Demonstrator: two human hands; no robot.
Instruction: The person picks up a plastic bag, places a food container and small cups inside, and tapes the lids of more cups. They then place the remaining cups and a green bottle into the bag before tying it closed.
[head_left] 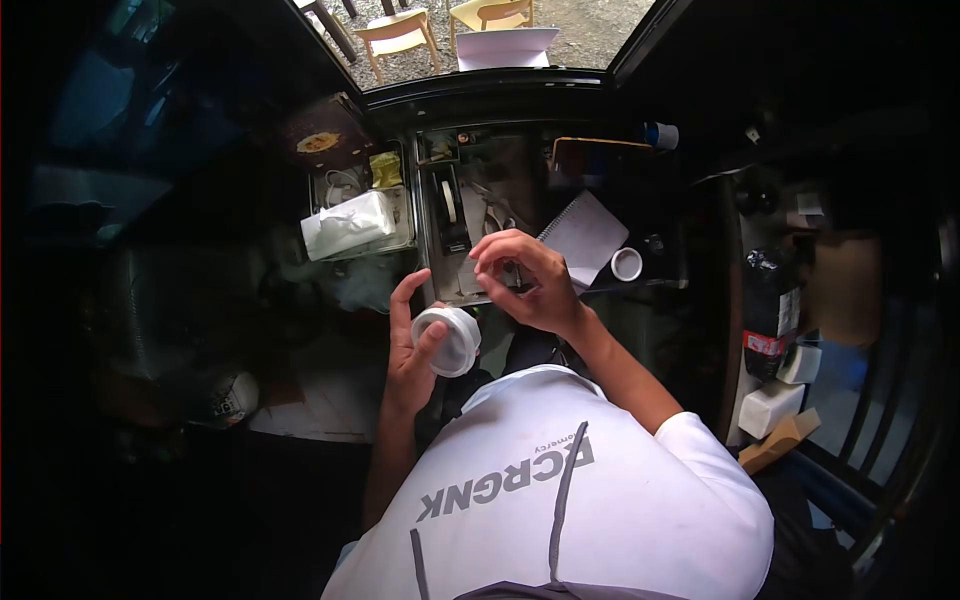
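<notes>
My left hand (408, 350) is closed around a small round white plastic tub (458, 342), thumb across its near side and one finger raised. The tub is tilted toward me, in front of my chest. Just beyond it to the right, my right hand (535, 278) hovers with its fingers curved and the thumb apart from them. Nothing shows clearly between those fingers. A tray (465, 298) with tools and a roll of tape (448, 202) lies beyond my hands.
Beside the tray are a spiral notebook (588, 232) and a white cup (626, 264). A white packet (348, 225) sits in a bin at the left. On the right stand a dark bottle (768, 305) and white boxes (772, 407). A window frame (480, 92) borders the far side.
</notes>
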